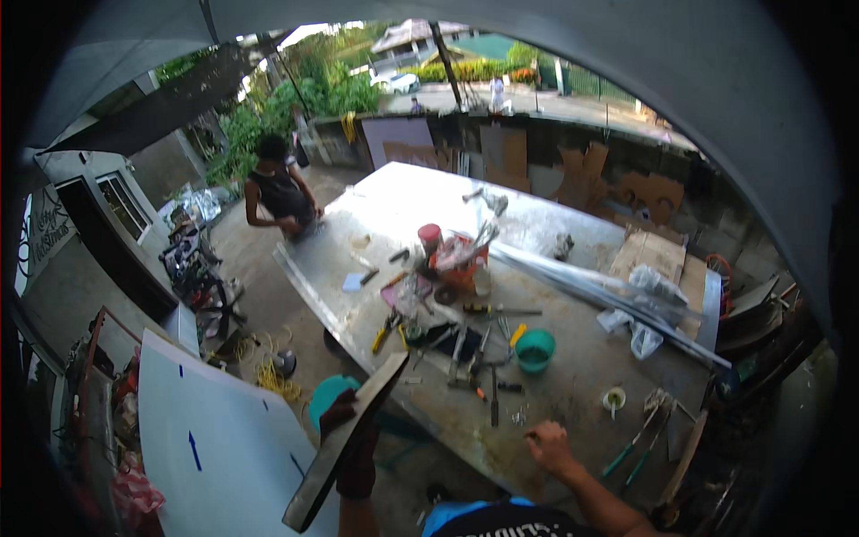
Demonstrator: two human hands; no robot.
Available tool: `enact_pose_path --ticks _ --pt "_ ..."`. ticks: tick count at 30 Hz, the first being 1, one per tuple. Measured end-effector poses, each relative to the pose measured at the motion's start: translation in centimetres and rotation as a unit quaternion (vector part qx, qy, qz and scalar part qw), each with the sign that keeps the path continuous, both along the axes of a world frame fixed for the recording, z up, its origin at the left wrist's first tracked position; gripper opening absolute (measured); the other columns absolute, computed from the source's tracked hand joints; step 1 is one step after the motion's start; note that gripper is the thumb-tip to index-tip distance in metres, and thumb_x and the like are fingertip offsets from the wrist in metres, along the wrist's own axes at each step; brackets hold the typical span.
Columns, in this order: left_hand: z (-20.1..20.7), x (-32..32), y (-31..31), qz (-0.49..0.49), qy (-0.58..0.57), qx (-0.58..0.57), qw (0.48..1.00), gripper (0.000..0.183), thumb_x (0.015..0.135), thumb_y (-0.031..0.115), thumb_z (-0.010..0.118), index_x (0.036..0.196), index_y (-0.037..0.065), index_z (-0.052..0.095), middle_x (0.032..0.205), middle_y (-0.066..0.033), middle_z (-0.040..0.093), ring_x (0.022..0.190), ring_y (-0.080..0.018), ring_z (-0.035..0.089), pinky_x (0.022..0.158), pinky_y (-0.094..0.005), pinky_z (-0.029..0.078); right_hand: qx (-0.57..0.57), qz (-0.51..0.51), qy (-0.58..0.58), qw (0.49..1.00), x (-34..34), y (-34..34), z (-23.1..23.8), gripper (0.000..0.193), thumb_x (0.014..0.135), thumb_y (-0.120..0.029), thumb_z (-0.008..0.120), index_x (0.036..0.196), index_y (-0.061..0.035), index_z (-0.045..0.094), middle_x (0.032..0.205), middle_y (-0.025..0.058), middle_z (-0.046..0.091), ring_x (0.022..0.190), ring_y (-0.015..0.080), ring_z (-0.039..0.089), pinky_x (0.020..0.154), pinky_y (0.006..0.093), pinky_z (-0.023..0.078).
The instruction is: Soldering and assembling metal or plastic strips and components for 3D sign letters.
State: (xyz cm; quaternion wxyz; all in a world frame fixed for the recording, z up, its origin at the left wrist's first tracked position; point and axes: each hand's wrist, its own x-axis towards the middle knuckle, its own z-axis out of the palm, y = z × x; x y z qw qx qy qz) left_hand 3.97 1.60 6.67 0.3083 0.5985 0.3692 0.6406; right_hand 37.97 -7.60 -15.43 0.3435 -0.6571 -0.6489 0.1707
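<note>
Gripping one metal strip [344, 440], the left hand [360, 464], in a dark red glove, is clamped on it near the middle of its length. The strip is long, narrow and slightly bent, dull grey on its broad face and darker along one side; it slants from near left to far right, held up beside the near left edge of the table [555, 253]. The one bare right hand [549, 445] is over the table's near edge, fingers curled; I cannot tell whether they close on anything. Right of it are one pair of cutters [633, 449] with two green handles and one cup [614, 396] with green contents. Farther off stand one teal bowl [534, 351] and, to its left, a tangle of hand tools [458, 347] too mixed to count. Beyond the tools are one orange container [467, 274] and one red-lidded jar [430, 236]. A bundle of metal bars [617, 304], its number unclear, runs along the right side. Left of the strip stands one white sheet [224, 430] with four blue marks, and at the table's far left is one person [284, 195] in a dark sleeveless top.
</note>
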Motion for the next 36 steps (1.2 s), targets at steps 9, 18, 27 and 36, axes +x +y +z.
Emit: enact_pose_path --ticks 9,18,27,36 --pt "0.4 0.3 0.1 -0.024 -0.046 -0.022 0.998 0.052 0.08 0.001 0.083 0.124 0.008 0.057 0.147 -0.0196 0.052 0.137 -0.0333 0.05 0.117 -0.0454 0.041 -0.025 -0.006 0.016 1.0 -0.5 -0.9 2.4 0.011 0.089 -0.02 0.072 0.098 -0.0152 0.075 0.097 0.0055 0.065 0.1 0.0278 0.062 0.087 0.0428 0.044" --pt "-0.3 0.4 0.6 -0.038 -0.056 -0.017 0.998 0.05 0.083 0.003 0.08 0.126 0.01 0.057 0.146 -0.0196 0.054 0.134 -0.0323 0.053 0.11 -0.0424 0.047 -0.02 0.005 0.014 1.0 -1.1 -1.5 2.0 0.009 0.089 -0.016 0.072 0.096 -0.0111 0.073 0.094 0.0079 0.065 0.095 0.0291 0.062 0.086 0.0427 0.044" --pt "0.2 1.8 0.4 -0.01 0.003 -0.022 1.0 0.044 0.089 0.01 0.077 0.128 0.011 0.058 0.145 -0.0196 0.055 0.131 -0.0312 0.057 0.1 -0.0366 0.055 -0.025 -0.007 0.023 0.999 -0.3 -2.3 1.6 0.009 0.089 -0.014 0.071 0.096 -0.0098 0.072 0.093 0.0082 0.065 0.096 0.0297 0.061 0.088 0.0423 0.044" --pt "-0.3 2.1 0.2 -0.042 0.021 0.012 0.999 0.035 0.099 0.015 0.066 0.132 0.007 0.057 0.146 -0.025 0.054 0.129 -0.0348 0.057 0.099 -0.0403 0.055 -0.069 -0.06 0.018 0.996 1.1 -4.8 -0.6 0.01 0.089 -0.014 0.071 0.097 -0.0092 0.072 0.096 0.0086 0.065 0.098 0.0303 0.062 0.087 0.0427 0.044"
